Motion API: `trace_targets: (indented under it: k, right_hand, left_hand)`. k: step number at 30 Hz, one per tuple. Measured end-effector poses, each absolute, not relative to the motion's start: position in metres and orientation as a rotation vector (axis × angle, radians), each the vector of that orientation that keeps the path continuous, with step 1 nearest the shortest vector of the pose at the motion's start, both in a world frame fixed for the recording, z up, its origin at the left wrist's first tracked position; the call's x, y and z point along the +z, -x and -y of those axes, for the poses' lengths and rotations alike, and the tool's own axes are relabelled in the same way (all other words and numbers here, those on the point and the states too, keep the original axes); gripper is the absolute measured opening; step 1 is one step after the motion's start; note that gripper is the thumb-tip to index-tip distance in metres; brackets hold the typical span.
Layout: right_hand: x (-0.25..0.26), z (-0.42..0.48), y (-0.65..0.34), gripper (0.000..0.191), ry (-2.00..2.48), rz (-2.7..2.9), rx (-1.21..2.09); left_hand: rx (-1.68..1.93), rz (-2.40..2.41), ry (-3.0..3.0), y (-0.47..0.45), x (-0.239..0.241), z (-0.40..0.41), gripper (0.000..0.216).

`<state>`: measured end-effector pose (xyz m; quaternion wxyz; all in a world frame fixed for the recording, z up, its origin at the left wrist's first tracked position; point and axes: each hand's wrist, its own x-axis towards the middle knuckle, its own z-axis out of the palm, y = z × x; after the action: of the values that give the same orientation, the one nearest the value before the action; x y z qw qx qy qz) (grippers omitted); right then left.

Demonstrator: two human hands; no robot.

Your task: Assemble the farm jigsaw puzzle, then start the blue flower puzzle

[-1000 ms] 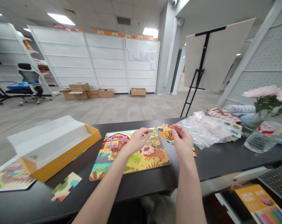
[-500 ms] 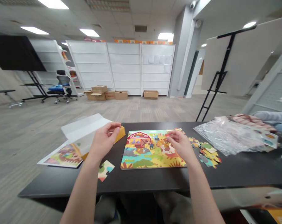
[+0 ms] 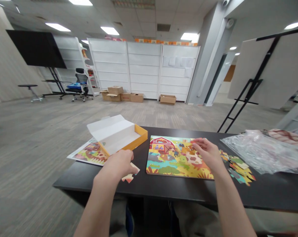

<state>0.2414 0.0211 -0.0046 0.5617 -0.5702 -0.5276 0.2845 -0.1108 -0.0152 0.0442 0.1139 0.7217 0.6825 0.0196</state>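
A jigsaw puzzle (image 3: 168, 169) with a red barn and animals lies on the dark table. Over its upper right part is my right hand (image 3: 208, 153), thumb and fingertips close together in a pinch; what is between them is too small to make out. My left hand (image 3: 116, 164) reaches down, fingers curled, over loose puzzle pieces (image 3: 129, 179) left of the puzzle. It covers part of these pieces, and its fingertips are mostly hidden. More loose puzzle pieces (image 3: 240, 169) lie in a pile beyond my right hand.
An open yellow box (image 3: 139, 140) with its white lid flap raised stands at the back left. Under it lies a printed picture sheet (image 3: 89, 153). Clear plastic bags (image 3: 262, 151) are heaped at the right of the table (image 3: 178, 191).
My left hand has come down from beside the yellow box onto the loose pieces. My right hand stays over the puzzle's upper right. The view has turned left.
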Motion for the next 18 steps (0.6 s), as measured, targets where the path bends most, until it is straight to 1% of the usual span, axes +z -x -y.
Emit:
trace_targets:
  k: [2, 4, 10, 12, 15, 18]
  right_hand:
    - [-0.006, -0.023, -0.248, 0.044, 1.355, 1.205, 0.609]
    - [-0.007, -0.024, -0.254, 0.047, 1.351, 1.18, 0.559]
    - [-0.01, -0.026, -0.267, 0.05, 1.338, 1.107, 0.504]
    - [-0.009, -0.026, -0.271, 0.051, 1.341, 1.077, 0.498]
    - [-0.004, -0.024, -0.27, 0.05, 1.324, 1.058, 0.5]
    - [0.004, -0.019, -0.254, 0.047, 1.302, 1.148, 0.605]
  left_hand:
    - [-0.117, -2.074, -2.094, 0.105, 0.045, 0.023, 0.028]
    - [-0.206, -2.104, -2.08, 0.102, 0.043, 0.027, 0.031]
    - [-0.139, -1.996, -2.078, 0.114, 0.031, 0.021, 0.044]
    - [-0.111, -1.941, -2.096, 0.117, 0.031, 0.017, 0.041]
    - [-0.057, -1.879, -2.128, 0.122, 0.033, 0.012, 0.03]
    - [0.086, -1.766, -2.13, 0.128, 0.036, 0.007, 0.024]
